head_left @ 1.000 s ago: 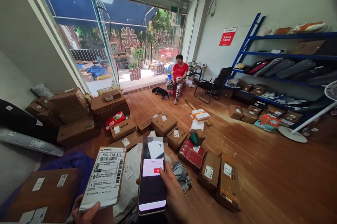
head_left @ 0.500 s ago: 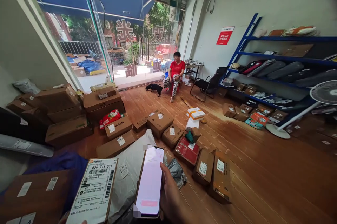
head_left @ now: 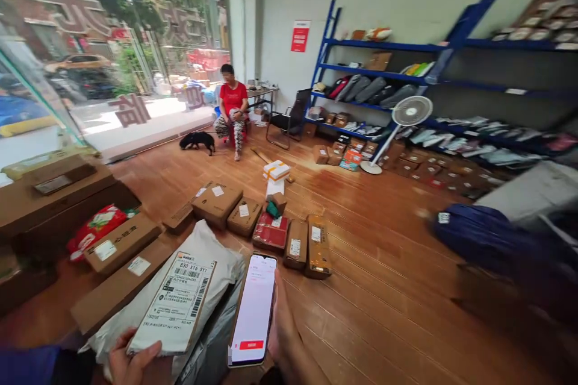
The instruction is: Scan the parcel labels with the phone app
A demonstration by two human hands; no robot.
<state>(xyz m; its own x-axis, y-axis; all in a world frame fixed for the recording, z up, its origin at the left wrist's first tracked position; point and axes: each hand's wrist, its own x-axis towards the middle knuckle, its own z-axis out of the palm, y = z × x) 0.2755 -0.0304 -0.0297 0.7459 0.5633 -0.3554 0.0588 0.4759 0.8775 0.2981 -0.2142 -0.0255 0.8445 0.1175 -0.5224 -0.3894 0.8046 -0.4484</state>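
My left hand point(head_left: 130, 359) grips the lower edge of a flat parcel point(head_left: 176, 303), thumb on top. Its white face is a shipping label with a barcode and the print "830 X16 SY1". Beside it my right hand point(head_left: 284, 322) is wrapped round a smartphone point(head_left: 253, 313), held upright with the screen towards me. A mostly white page with a red button near the bottom is showing. Behind the parcel lies a white plastic mailing bag point(head_left: 222, 252), and a grey plastic bag point(head_left: 221, 328) shows between parcel and phone.
Cardboard boxes point(head_left: 217, 199) and a red box point(head_left: 270, 232) stand on the wooden floor ahead. A seated person point(head_left: 233, 99) and a black dog point(head_left: 198, 140) are by the window. Blue shelves point(head_left: 383, 44), a white fan point(head_left: 412, 111) and a dark blue bundle point(head_left: 472, 228) are to the right.
The view has swung right, bringing more shelving into sight. The labelled parcel sits further into view, with more of my left hand showing. The phone's pale pink button is now bright red.
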